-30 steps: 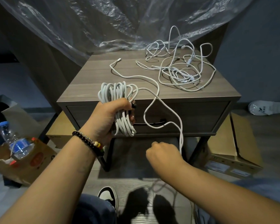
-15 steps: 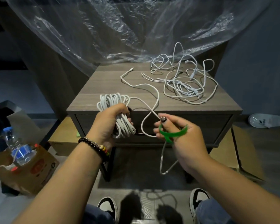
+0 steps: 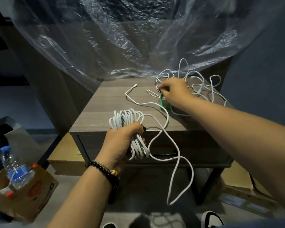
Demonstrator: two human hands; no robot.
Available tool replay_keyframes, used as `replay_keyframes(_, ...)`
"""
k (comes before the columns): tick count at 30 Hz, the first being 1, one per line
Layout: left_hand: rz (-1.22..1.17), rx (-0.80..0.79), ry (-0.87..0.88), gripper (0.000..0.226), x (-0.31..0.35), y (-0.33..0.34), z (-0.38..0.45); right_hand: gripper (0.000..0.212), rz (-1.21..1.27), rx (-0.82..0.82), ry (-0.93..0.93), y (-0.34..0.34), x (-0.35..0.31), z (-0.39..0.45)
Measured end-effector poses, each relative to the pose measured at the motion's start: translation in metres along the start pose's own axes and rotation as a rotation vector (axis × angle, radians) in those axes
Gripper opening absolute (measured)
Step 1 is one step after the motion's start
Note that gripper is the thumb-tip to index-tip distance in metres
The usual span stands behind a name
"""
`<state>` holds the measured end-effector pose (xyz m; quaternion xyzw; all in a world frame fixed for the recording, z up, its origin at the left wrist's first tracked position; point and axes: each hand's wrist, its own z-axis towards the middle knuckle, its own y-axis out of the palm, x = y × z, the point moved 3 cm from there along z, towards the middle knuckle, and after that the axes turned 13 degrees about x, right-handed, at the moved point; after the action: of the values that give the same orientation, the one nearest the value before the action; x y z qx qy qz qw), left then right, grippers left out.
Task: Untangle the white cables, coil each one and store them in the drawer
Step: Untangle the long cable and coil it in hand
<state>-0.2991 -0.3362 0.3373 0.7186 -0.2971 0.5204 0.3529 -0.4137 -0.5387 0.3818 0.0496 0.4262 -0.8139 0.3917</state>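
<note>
So, a wood-grain nightstand [image 3: 95,112] with a closed drawer [image 3: 196,145] is seen from the head view, backed by a dim room draped in clear plastic sheeting [image 3: 122,38]. Cardboard boxes [image 3: 66,160] are parked on the floor both sides, and a water bottle [image 3: 15,167] is stuck in a torn carton [image 3: 31,195] at left. A coil [image 3: 128,119] is gripped tight in the left hand [image 3: 120,142] at the front edge, its loose tail [image 3: 176,175] dangling down across the drawer front. The tangle [image 3: 204,89] is spread over the far right of the top, partly hidden by the right hand [image 3: 174,91], where a strand is pinched at the fingertips and a green band [image 3: 161,101] is looped around the fingers.
</note>
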Motion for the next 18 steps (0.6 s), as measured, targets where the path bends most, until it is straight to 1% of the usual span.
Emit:
replay_keyframes(2, -0.014, -0.021, -0.004, 0.004, 0.001, 0.002, 0.001, 0.021, -0.033, -0.028, 0.038, 0.008, 0.010, 0.007)
replay_keyframes(5, -0.029, -0.041, 0.008, 0.004, 0.003, 0.005, -0.001, 0.023, 0.031, -0.029, 0.091, 0.008, 0.009, 0.011)
replay_keyframes(8, -0.040, -0.081, 0.018, 0.004, 0.006, 0.006, -0.002, 0.022, 0.190, 0.090, 0.116, -0.009, -0.005, 0.002)
replay_keyframes(10, -0.070, -0.136, 0.051, 0.005, 0.008, 0.006, -0.003, 0.020, 0.332, 0.095, 0.150, -0.023, -0.017, -0.016)
replay_keyframes(12, -0.121, -0.200, 0.070, 0.013, 0.009, 0.008, -0.007, 0.024, 0.470, 0.044, 0.187, -0.037, -0.029, -0.042)
replay_keyframes(14, -0.187, -0.235, 0.078, 0.017, 0.008, 0.011, -0.013, 0.027, 0.646, -0.057, 0.300, -0.056, -0.039, -0.071)
replay_keyframes(16, -0.250, -0.242, 0.093, 0.016, 0.007, 0.013, -0.017, 0.028, 0.793, -0.190, 0.413, -0.071, -0.043, -0.102)
replay_keyframes(18, -0.288, -0.223, 0.101, 0.012, 0.007, 0.013, -0.018, 0.028, 0.920, -0.281, 0.526, -0.083, -0.042, -0.130)
